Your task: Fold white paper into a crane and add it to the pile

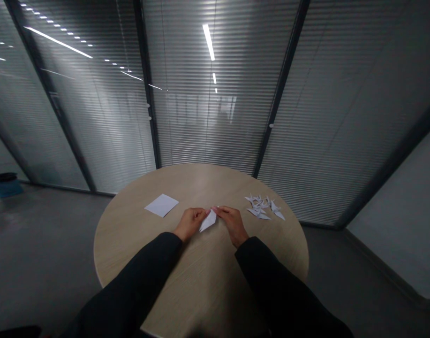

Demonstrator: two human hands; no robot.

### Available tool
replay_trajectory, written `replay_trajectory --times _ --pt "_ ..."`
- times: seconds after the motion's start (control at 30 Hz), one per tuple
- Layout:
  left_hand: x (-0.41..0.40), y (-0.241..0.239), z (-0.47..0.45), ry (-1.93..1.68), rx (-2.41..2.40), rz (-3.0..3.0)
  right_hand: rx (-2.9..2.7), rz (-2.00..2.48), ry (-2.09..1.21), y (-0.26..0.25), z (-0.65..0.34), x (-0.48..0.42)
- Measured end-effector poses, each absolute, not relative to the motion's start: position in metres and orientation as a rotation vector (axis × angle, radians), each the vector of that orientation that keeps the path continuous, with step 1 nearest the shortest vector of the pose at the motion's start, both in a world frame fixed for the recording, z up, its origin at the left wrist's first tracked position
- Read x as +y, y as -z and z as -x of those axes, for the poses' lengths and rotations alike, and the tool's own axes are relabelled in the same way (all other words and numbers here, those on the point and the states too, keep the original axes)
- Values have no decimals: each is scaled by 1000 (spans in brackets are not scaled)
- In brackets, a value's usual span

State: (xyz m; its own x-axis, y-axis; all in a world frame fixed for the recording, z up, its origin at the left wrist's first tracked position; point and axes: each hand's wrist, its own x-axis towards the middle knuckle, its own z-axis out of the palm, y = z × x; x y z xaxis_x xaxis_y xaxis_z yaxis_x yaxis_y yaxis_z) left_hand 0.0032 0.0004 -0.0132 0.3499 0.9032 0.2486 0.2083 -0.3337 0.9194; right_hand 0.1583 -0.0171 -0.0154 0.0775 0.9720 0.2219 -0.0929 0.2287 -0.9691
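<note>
A small piece of folded white paper (208, 221), kite-like in outline, is held between my two hands above the middle of the table. My left hand (191, 222) pinches its upper left edge with thumb and fingers. On the other side, my right hand (232, 222) grips the top right corner, the fingertips of both hands close together. The finer folds are too small to make out. Left of my hands lies a flat stack or sheet of white square paper (162, 205). To the right, several folded paper cranes (259, 206) rest in a loose cluster.
The round wooden table (200, 180) stands close to a glass partition (207, 117) with blinds and dark frames. A blue bin (5, 187) with a dark rim sits on the floor at far left. A pale wall (404, 211) rises at right.
</note>
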Motion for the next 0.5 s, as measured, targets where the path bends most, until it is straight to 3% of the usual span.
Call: replay_trajectory --times 0.3,0.5 --pt "3 7 2 -1398 1166 -1649 -1289 1009 -1144 27 -155 -12" --pt "1 10 -3 -1360 1028 -1519 -1392 963 -1089 26 -151 -13"
